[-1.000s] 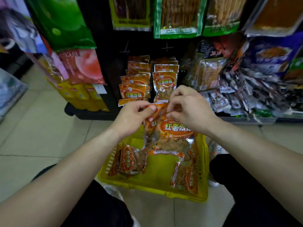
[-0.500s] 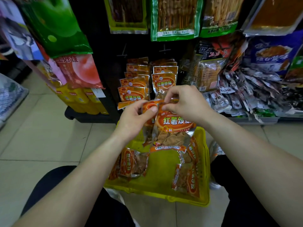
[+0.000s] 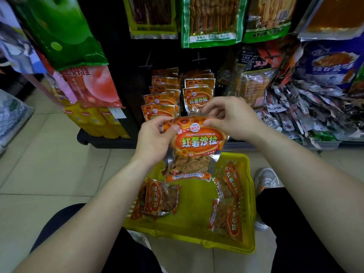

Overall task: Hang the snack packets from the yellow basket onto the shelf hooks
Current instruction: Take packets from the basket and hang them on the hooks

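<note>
An orange snack packet (image 3: pixel 197 146) hangs upright between my hands, above the yellow basket (image 3: pixel 189 235) on the floor. My left hand (image 3: pixel 155 140) pinches its top left corner and my right hand (image 3: pixel 232 119) pinches its top right edge. Several more orange packets (image 3: pixel 226 211) lie in the basket along its left and right sides. Right behind my hands, two rows of the same packets (image 3: pixel 163 99) hang on the shelf hooks; the hooks themselves are hidden by the packets.
Other snack bags hang all around: green skewer packs (image 3: pixel 212 18) above, a peach-coloured bag (image 3: pixel 92 85) at left, a heap of small silver sachets (image 3: pixel 307 113) at right. Pale floor tiles (image 3: pixel 49 158) spread to the left. A grey shoe (image 3: pixel 267 178) stands right of the basket.
Both hands have lifted the packet up from the basket toward the hanging rows and turned it so its front faces me, spread flat between the two hands.
</note>
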Available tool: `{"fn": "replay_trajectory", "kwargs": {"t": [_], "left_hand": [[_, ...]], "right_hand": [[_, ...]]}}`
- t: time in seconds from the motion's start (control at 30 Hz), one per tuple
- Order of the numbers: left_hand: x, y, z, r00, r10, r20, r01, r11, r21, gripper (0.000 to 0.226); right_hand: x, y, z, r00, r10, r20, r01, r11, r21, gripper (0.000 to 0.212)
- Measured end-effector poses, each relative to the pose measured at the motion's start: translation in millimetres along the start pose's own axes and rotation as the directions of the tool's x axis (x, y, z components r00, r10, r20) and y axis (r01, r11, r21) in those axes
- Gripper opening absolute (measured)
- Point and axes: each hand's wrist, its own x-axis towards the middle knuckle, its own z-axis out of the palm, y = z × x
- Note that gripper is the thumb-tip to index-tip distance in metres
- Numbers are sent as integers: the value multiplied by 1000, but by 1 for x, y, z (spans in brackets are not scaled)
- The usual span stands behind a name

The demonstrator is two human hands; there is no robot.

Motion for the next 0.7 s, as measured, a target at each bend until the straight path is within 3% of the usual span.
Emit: {"fn": "replay_trajectory", "kwargs": {"t": [0.13,0.37,0.7], "left_hand": [[2,0,0,998,5,66,-3,1000,-21,23],[7,-3,5,998,-19,55,21,998,-53,21],[14,-10,9,1000,-13,15,12,995,96,22]], "right_hand": [[2,4,-4,1000,-11,14,11,1000,-13,8],[11,6,-2,999,21,28,-20,998,-56,11],[20,19,0,992,17,123,-18,1000,10,4]]}}
